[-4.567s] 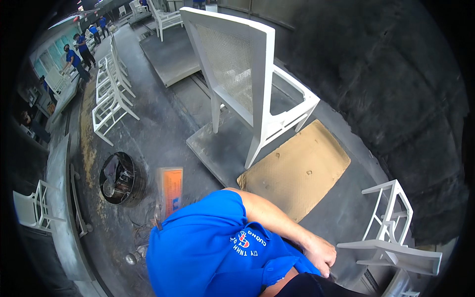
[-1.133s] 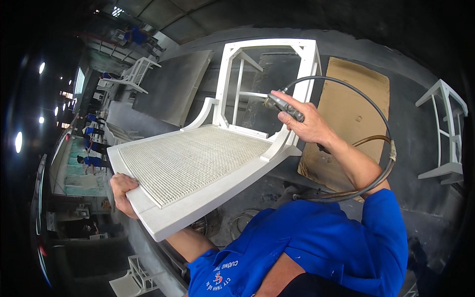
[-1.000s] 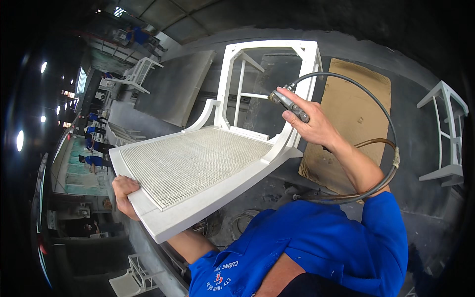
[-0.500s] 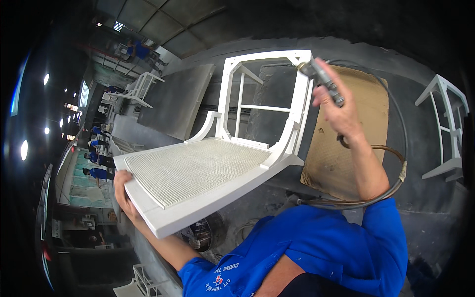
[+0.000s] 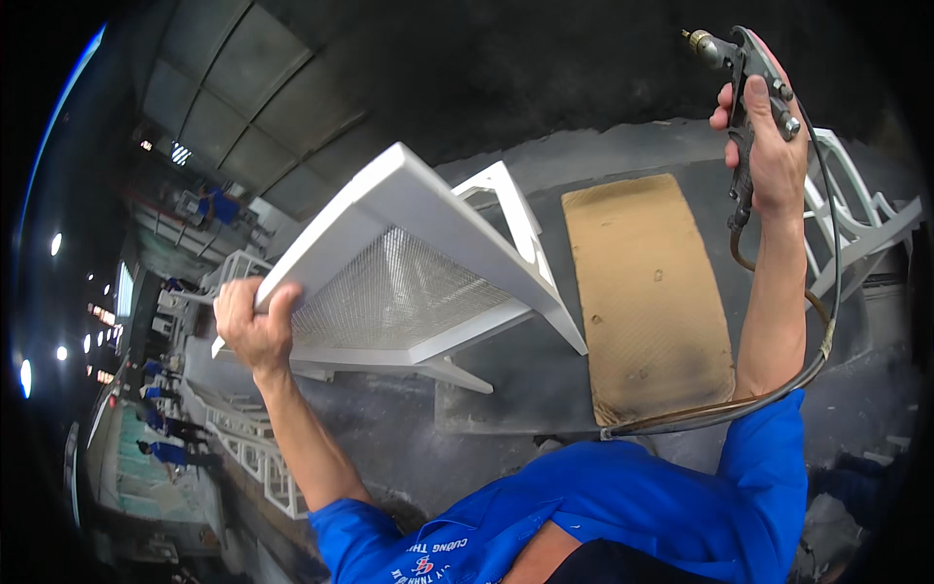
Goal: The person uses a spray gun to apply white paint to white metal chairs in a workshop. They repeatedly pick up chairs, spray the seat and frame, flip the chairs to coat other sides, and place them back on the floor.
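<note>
Two things held: white chair (image 5: pixel 399 282), spray gun (image 5: pixel 749 66).
Clamped on chair edge with left hand (image 5: pixel 258 321), centre left of frame; around gun with right hand (image 5: pixel 776 161), upper right.

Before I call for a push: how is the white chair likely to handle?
The white chair is probably stiff, given its thick frame. Pushed high, it could tip, since its back stands tall over slender legs. The woven panel might give slightly: it looks thin.
</note>
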`<state>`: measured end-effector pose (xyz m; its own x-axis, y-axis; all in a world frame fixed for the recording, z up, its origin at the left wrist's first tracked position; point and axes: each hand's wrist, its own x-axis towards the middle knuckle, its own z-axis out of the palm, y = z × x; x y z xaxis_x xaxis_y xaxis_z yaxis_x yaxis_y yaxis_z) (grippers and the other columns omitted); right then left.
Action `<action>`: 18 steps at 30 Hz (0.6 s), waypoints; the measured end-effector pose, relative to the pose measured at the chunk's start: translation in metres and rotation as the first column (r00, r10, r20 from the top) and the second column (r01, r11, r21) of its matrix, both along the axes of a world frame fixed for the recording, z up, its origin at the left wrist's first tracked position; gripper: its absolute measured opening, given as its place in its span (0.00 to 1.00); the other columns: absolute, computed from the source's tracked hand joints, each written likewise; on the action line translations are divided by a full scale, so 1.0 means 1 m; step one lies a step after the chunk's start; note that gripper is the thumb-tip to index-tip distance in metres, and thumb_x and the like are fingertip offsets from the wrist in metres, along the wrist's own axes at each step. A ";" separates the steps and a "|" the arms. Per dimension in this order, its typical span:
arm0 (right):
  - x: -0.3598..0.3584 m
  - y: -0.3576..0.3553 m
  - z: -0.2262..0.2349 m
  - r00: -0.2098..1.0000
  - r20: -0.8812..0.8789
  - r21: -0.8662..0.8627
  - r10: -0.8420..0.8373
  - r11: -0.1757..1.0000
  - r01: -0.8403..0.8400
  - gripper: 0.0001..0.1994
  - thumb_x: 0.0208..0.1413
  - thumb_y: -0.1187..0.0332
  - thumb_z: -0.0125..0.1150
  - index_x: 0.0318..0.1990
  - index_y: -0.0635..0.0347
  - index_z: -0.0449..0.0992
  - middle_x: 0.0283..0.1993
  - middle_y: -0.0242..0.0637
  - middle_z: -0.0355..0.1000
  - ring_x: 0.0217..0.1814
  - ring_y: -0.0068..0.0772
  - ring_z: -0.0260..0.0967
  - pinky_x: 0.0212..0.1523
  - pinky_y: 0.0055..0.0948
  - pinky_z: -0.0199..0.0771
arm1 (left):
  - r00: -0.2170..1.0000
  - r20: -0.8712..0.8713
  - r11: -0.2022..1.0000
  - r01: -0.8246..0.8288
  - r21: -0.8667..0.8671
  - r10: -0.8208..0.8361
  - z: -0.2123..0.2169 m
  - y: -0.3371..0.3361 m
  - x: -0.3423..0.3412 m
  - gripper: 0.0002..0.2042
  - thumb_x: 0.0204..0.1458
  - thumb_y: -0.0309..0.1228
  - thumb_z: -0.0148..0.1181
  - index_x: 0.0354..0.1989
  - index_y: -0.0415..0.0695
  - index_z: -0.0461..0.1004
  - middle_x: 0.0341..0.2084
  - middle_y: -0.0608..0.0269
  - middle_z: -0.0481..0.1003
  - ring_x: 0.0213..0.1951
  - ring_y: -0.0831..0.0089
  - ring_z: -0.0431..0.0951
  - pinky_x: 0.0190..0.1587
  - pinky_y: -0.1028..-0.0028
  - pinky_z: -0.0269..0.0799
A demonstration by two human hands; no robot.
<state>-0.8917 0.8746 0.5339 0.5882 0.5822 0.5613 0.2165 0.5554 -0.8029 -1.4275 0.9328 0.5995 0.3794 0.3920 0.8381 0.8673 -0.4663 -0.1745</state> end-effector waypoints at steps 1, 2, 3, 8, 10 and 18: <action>0.007 -0.003 0.005 0.999 0.010 -0.002 -0.044 0.999 0.044 0.27 0.71 0.50 0.57 0.69 0.57 0.70 0.38 0.31 0.75 0.34 0.17 0.73 0.20 0.16 0.68 | 0.999 0.031 1.000 -0.015 0.007 0.015 0.000 0.010 0.020 0.28 0.47 0.58 0.73 0.25 0.40 0.76 0.23 0.60 0.75 0.29 0.59 0.73 0.39 0.62 0.66; 0.015 -0.008 0.010 0.998 0.002 -0.001 -0.057 0.998 0.057 0.27 0.71 0.49 0.57 0.68 0.57 0.71 0.37 0.31 0.75 0.33 0.17 0.74 0.20 0.16 0.68 | 0.996 -0.009 0.995 -0.092 0.037 0.092 0.004 0.019 0.039 0.25 0.49 0.54 0.73 0.28 0.40 0.79 0.24 0.55 0.77 0.30 0.57 0.76 0.37 0.61 0.71; 0.022 -0.014 0.012 0.998 0.016 0.004 -0.067 0.998 0.067 0.26 0.71 0.49 0.57 0.68 0.57 0.71 0.37 0.31 0.75 0.33 0.17 0.74 0.19 0.16 0.68 | 0.989 0.005 0.989 -0.148 0.011 0.148 0.006 0.027 0.059 0.25 0.50 0.54 0.73 0.27 0.40 0.80 0.24 0.55 0.77 0.30 0.56 0.77 0.37 0.61 0.71; 0.052 -0.044 0.037 0.993 0.005 0.058 -0.122 0.991 0.121 0.27 0.70 0.47 0.58 0.67 0.55 0.72 0.36 0.31 0.75 0.32 0.18 0.74 0.19 0.17 0.67 | 0.958 -0.035 0.958 -0.285 -0.040 0.283 0.021 0.051 0.166 0.26 0.53 0.57 0.69 0.26 0.41 0.81 0.23 0.54 0.80 0.30 0.56 0.80 0.39 0.59 0.73; 0.059 -0.049 0.040 0.992 -0.009 0.089 -0.122 0.988 0.122 0.27 0.69 0.47 0.59 0.66 0.54 0.73 0.36 0.30 0.74 0.33 0.19 0.75 0.19 0.18 0.66 | 0.967 -0.054 0.968 -0.251 -0.020 0.249 0.013 0.055 0.206 0.27 0.53 0.57 0.69 0.24 0.41 0.80 0.24 0.54 0.80 0.31 0.56 0.81 0.41 0.57 0.74; 0.052 -0.120 0.057 0.979 0.004 0.105 -0.205 0.973 0.204 0.26 0.74 0.53 0.51 0.71 0.59 0.66 0.38 0.35 0.75 0.33 0.18 0.73 0.18 0.15 0.69 | 0.999 -0.012 0.986 0.034 -0.164 -0.036 0.048 0.032 0.230 0.24 0.56 0.51 0.69 0.53 0.45 0.76 0.34 0.51 0.83 0.42 0.52 0.84 0.48 0.57 0.76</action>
<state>-0.8397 0.7548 0.5907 0.6801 0.3890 0.6214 0.3452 0.5778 -0.7396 -1.1972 0.9652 0.6477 0.4074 0.5098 0.7577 0.8477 -0.5199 -0.1060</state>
